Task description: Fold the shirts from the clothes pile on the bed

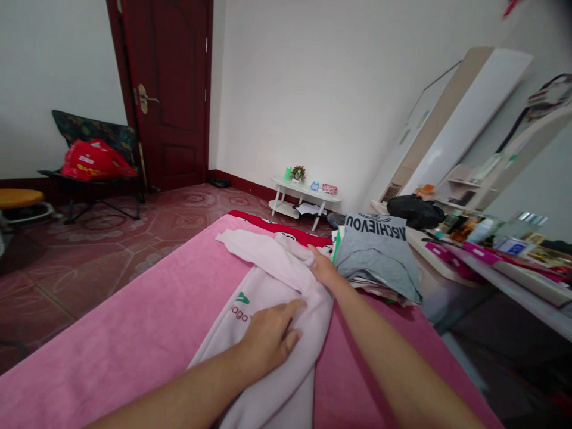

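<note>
A pale pink sweatshirt [286,369] with a green logo and dark lettering lies lengthwise on the pink bed cover [147,310]. One sleeve is folded across its upper part and points left. My left hand [270,336] rests on the sweatshirt beside the logo, index finger stretched out and thumb apart, holding nothing. At the garment's upper right edge, my right hand [325,271] has its fingers closed on the fabric, and the fingertips are partly hidden in the folds. A stack of folded clothes with a grey T-shirt [375,247] on top sits just right of that hand.
Red patterned cloth [268,224] lies along the bed's far edge. Behind it stands a small white table [306,192] with a potted plant. A dressing table [447,262] with a black bag and bottles is at the right. A folding chair [96,132] holds a red bag.
</note>
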Action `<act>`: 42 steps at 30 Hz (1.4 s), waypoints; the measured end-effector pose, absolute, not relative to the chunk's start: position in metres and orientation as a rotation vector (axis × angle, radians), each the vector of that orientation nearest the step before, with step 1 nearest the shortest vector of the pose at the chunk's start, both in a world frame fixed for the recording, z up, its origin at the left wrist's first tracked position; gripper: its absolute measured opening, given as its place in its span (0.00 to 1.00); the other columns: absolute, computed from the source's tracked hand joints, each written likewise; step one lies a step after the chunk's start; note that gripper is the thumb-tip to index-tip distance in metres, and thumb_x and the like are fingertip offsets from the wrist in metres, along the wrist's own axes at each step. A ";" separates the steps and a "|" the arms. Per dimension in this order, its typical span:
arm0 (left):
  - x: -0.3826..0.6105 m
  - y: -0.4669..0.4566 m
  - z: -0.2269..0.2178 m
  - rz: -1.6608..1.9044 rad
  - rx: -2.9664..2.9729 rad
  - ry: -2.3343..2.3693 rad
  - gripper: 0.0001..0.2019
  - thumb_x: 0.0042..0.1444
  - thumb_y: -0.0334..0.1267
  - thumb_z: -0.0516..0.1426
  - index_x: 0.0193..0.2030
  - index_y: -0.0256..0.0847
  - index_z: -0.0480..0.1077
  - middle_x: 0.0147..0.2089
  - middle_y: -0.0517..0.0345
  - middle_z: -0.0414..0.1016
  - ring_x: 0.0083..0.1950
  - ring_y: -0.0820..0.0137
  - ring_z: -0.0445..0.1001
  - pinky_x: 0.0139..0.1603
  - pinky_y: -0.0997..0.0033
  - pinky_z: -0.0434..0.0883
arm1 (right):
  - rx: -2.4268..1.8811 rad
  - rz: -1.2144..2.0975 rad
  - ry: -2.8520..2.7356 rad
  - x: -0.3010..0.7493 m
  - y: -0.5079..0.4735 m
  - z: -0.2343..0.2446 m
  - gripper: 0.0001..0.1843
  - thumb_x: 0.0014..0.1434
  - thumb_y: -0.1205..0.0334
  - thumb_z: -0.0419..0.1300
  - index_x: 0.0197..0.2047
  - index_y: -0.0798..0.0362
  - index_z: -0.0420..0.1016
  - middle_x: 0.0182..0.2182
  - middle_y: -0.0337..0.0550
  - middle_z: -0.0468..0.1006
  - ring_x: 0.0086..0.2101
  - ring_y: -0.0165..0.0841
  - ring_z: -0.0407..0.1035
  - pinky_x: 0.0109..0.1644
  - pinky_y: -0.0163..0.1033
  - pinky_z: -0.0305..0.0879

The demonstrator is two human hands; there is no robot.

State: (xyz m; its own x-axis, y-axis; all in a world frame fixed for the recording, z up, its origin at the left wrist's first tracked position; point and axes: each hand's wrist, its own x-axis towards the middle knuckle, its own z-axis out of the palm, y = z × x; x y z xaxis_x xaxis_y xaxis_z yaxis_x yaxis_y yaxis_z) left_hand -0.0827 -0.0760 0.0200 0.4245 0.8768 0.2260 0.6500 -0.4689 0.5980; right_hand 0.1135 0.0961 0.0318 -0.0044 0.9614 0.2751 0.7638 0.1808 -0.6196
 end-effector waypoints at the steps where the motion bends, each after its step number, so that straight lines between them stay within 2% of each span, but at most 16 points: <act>1: -0.084 -0.075 0.019 0.731 2.279 1.251 0.24 0.56 0.37 0.55 0.61 0.54 0.62 0.45 0.56 0.75 0.45 0.61 0.75 0.45 0.65 0.69 | -1.644 0.406 -1.818 0.113 0.101 0.028 0.24 0.40 0.70 0.66 0.44 0.53 0.78 0.34 0.44 0.81 0.37 0.37 0.74 0.43 0.37 0.67; 3: -0.086 -0.075 0.019 0.732 2.304 1.177 0.19 0.57 0.36 0.53 0.56 0.56 0.68 0.42 0.58 0.74 0.43 0.63 0.75 0.43 0.68 0.69 | -1.689 0.422 -1.796 0.114 0.111 0.022 0.16 0.38 0.67 0.68 0.35 0.56 0.79 0.27 0.45 0.81 0.33 0.39 0.75 0.39 0.37 0.68; 5: -0.087 -0.075 0.018 0.757 2.301 1.120 0.16 0.57 0.34 0.52 0.50 0.54 0.72 0.39 0.58 0.74 0.41 0.65 0.75 0.41 0.70 0.68 | -1.741 0.408 -1.710 0.118 0.121 0.019 0.10 0.46 0.60 0.64 0.32 0.57 0.78 0.23 0.46 0.79 0.28 0.39 0.75 0.33 0.37 0.68; 6: -0.087 -0.074 0.016 0.779 2.292 1.099 0.16 0.57 0.33 0.52 0.48 0.52 0.74 0.38 0.58 0.74 0.41 0.65 0.75 0.41 0.70 0.69 | -1.760 0.393 -1.654 0.120 0.125 0.018 0.12 0.51 0.57 0.60 0.35 0.57 0.77 0.23 0.47 0.79 0.27 0.39 0.75 0.32 0.38 0.68; 10: -0.084 -0.068 0.007 0.877 2.196 1.125 0.16 0.55 0.30 0.52 0.47 0.46 0.76 0.40 0.55 0.77 0.43 0.64 0.75 0.46 0.69 0.69 | -1.757 0.341 -1.493 0.125 0.136 0.011 0.25 0.60 0.53 0.48 0.53 0.59 0.70 0.38 0.55 0.80 0.39 0.41 0.76 0.41 0.41 0.71; 13: -0.082 -0.062 0.001 0.939 2.083 1.146 0.17 0.55 0.30 0.52 0.48 0.42 0.76 0.42 0.55 0.79 0.42 0.65 0.75 0.47 0.69 0.68 | -1.689 0.373 -1.518 0.117 0.131 -0.004 0.33 0.58 0.49 0.50 0.62 0.59 0.61 0.54 0.57 0.73 0.54 0.42 0.68 0.56 0.45 0.64; 15: -0.082 -0.059 0.000 0.957 2.022 1.149 0.16 0.54 0.30 0.52 0.47 0.41 0.77 0.37 0.56 0.79 0.36 0.67 0.74 0.42 0.71 0.68 | -1.618 0.433 -1.600 0.108 0.124 -0.014 0.36 0.55 0.47 0.54 0.63 0.57 0.61 0.60 0.54 0.66 0.60 0.41 0.60 0.64 0.45 0.55; 19: -0.084 -0.055 -0.001 0.980 1.968 1.155 0.16 0.52 0.29 0.52 0.44 0.39 0.78 0.26 0.61 0.73 0.26 0.72 0.66 0.29 0.74 0.62 | -1.522 0.572 -1.708 0.094 0.106 -0.021 0.37 0.55 0.44 0.53 0.63 0.56 0.62 0.64 0.51 0.60 0.64 0.40 0.51 0.69 0.47 0.41; 24: -0.087 -0.055 0.001 0.986 1.982 1.122 0.15 0.53 0.30 0.54 0.45 0.39 0.78 0.27 0.62 0.73 0.26 0.73 0.65 0.31 0.74 0.62 | -1.454 0.728 -1.701 0.095 0.056 -0.011 0.37 0.60 0.41 0.45 0.65 0.56 0.57 0.66 0.51 0.57 0.64 0.38 0.52 0.68 0.46 0.46; 27: -0.088 -0.059 0.001 0.978 2.007 1.105 0.15 0.54 0.32 0.53 0.45 0.39 0.78 0.29 0.60 0.75 0.28 0.71 0.67 0.33 0.73 0.64 | -1.347 0.789 -1.638 0.099 -0.007 -0.005 0.33 0.59 0.45 0.50 0.63 0.54 0.59 0.63 0.53 0.62 0.61 0.38 0.59 0.64 0.45 0.56; 30: -0.087 -0.059 0.001 0.993 2.005 1.116 0.15 0.55 0.34 0.54 0.46 0.40 0.77 0.32 0.59 0.77 0.31 0.70 0.70 0.36 0.72 0.66 | -1.250 0.681 -1.652 0.100 -0.088 0.005 0.20 0.56 0.55 0.58 0.51 0.51 0.69 0.52 0.50 0.73 0.53 0.40 0.67 0.60 0.46 0.61; 33: -0.079 -0.046 0.002 1.000 1.917 1.115 0.18 0.53 0.36 0.57 0.51 0.40 0.75 0.38 0.56 0.78 0.36 0.68 0.73 0.41 0.70 0.69 | -1.077 0.618 -1.921 0.092 -0.158 0.019 0.09 0.57 0.64 0.55 0.42 0.49 0.72 0.42 0.45 0.75 0.46 0.36 0.69 0.52 0.42 0.65; 35: -0.067 -0.030 0.005 0.999 1.844 1.111 0.23 0.52 0.38 0.59 0.56 0.40 0.72 0.42 0.55 0.79 0.40 0.67 0.75 0.44 0.69 0.70 | -0.891 0.626 -2.148 0.082 -0.188 0.022 0.11 0.59 0.61 0.53 0.44 0.48 0.71 0.40 0.44 0.75 0.42 0.35 0.70 0.46 0.40 0.66; 38: -0.045 -0.004 0.011 1.007 1.788 1.152 0.29 0.51 0.40 0.61 0.61 0.38 0.66 0.43 0.55 0.78 0.42 0.66 0.76 0.46 0.69 0.71 | -0.663 0.504 -2.364 0.065 -0.204 0.009 0.19 0.65 0.46 0.46 0.48 0.46 0.71 0.38 0.42 0.76 0.38 0.33 0.71 0.39 0.37 0.65; 40: -0.033 0.008 0.016 1.032 1.771 1.203 0.32 0.49 0.36 0.63 0.62 0.33 0.64 0.46 0.52 0.78 0.44 0.65 0.76 0.47 0.68 0.72 | -0.644 0.398 -2.345 0.054 -0.205 -0.010 0.27 0.65 0.39 0.38 0.45 0.46 0.71 0.35 0.41 0.77 0.35 0.32 0.70 0.36 0.36 0.63; 42: -0.027 0.014 0.020 1.098 1.769 1.271 0.32 0.49 0.29 0.60 0.63 0.29 0.62 0.52 0.47 0.75 0.50 0.63 0.74 0.53 0.67 0.70 | -0.640 0.290 -2.273 0.045 -0.203 -0.031 0.28 0.66 0.39 0.37 0.38 0.47 0.71 0.29 0.39 0.76 0.30 0.30 0.69 0.32 0.35 0.60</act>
State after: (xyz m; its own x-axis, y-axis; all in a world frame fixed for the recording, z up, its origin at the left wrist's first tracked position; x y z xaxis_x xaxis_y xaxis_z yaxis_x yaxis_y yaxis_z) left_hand -0.0272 0.0137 0.0196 0.1643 0.9571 0.2388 0.3755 -0.2845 0.8821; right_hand 0.0453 -0.2029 -0.0307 -0.5984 0.5270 0.6034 0.3589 0.8497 -0.3862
